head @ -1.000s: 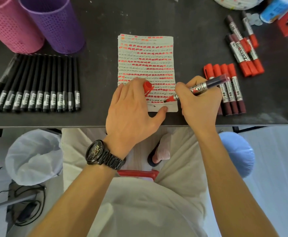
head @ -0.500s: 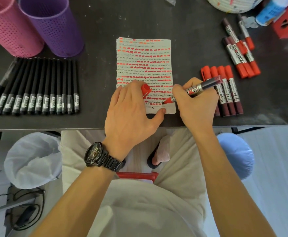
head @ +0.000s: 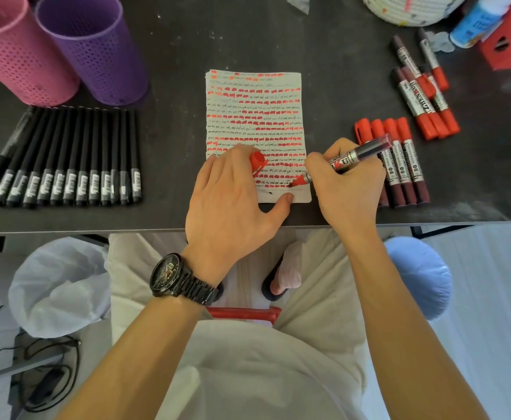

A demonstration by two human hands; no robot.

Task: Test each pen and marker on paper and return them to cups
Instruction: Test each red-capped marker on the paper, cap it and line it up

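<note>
Fingers of right hand pinch marker, tip on paper — left hand, palm down, holds cap.

Paper at table centre. Left — row of pens, outer cup and inner cup behind. Right — near marker group, far marker group behind. Left hand with cap on paper's near end; marker in right hand, tip on paper.

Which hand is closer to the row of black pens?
Left. The left hand, holding a red cap, rests on the paper right of the black pens; the right hand holds the marker farther right.
</note>
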